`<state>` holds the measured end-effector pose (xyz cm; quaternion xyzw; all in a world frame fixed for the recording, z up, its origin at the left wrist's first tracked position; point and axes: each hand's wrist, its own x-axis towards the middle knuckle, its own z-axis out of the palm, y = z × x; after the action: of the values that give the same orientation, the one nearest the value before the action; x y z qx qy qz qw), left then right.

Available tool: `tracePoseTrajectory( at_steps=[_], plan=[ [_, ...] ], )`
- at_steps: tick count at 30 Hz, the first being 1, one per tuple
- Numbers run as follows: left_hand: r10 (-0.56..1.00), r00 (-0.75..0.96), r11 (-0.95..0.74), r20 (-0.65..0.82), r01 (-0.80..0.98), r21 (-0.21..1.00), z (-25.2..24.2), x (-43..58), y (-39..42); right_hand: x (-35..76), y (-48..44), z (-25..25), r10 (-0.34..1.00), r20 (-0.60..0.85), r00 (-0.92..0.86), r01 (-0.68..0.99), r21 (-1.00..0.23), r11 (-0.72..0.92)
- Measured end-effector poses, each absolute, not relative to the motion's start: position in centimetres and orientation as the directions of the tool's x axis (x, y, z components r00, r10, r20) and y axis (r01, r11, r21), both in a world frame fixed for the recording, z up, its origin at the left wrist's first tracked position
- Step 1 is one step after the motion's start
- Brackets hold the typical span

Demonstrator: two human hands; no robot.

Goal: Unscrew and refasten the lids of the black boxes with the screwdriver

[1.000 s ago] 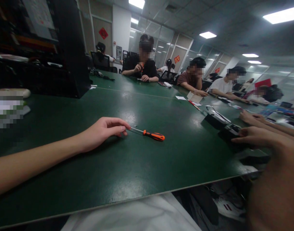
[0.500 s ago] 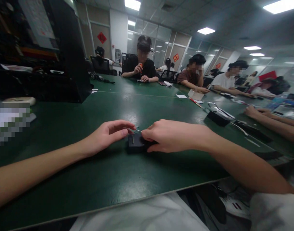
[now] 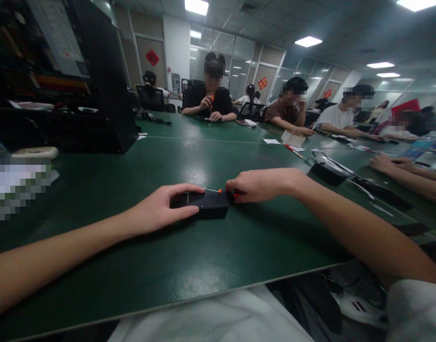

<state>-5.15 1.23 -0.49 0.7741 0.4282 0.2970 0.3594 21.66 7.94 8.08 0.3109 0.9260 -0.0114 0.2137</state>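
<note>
A small black rectangular box [image 3: 215, 205] lies on the green table in front of me. My left hand [image 3: 167, 205] grips its left end, thumb along the near side and fingers over the far side. My right hand [image 3: 254, 186] is closed around a screwdriver [image 3: 220, 191] with an orange and black handle, just past the box's right end. The thin metal shaft points left along the box's far top edge, close to my left fingertips. Whether the tip touches the box cannot be made out.
A large black open case [image 3: 111, 95] stands at the left, beside a pixelated stack [image 3: 20, 190]. To the right lie a black block with cables [image 3: 328, 173] and a small cardboard box [image 3: 292, 138]. Several people sit around the table; another person's hands [image 3: 385, 164] rest at the right.
The left hand has closed on the box, which now sticks out further right. The right hand has drawn back to the right with the screwdriver, showing its orange part.
</note>
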Motion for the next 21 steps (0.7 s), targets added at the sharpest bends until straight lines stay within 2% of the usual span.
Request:
tracePoseTrajectory(
  at_steps=[3, 7, 13, 17, 19, 21],
  plan=[
    [0.881, 0.449, -0.382, 0.150, 0.488, 0.785, -0.5, -5.3, 1.2, 20.8, 7.6, 10.3, 0.568, -0.409, -0.714, 0.557, 0.160, 0.815],
    [0.884, 0.447, -0.375, 0.141, 0.495, 0.784, -0.6, -5.3, 1.2, 20.1, 7.4, 15.0, 0.622, -0.313, -0.718, 0.595, 0.187, 0.781],
    [0.890, 0.441, -0.360, 0.116, 0.525, 0.771, -0.3, -5.4, 1.1, 19.6, 6.4, 20.4, 0.712, -0.134, -0.689, 0.702, 0.123, 0.702],
    [0.890, 0.443, -0.352, 0.105, 0.524, 0.775, -0.3, -5.5, 1.1, 19.8, 6.2, 21.5, 0.877, -0.195, -0.438, 0.893, 0.016, 0.450],
    [0.889, 0.447, -0.349, 0.100, 0.519, 0.781, -0.3, -5.6, 1.2, 20.3, 7.1, 21.5, 0.890, -0.211, -0.403, 0.911, -0.007, 0.412],
    [0.887, 0.451, -0.351, 0.103, 0.513, 0.783, -0.3, -5.6, 1.2, 20.8, 8.2, 21.2, 0.879, -0.207, -0.429, 0.898, 0.003, 0.439]
  ],
)
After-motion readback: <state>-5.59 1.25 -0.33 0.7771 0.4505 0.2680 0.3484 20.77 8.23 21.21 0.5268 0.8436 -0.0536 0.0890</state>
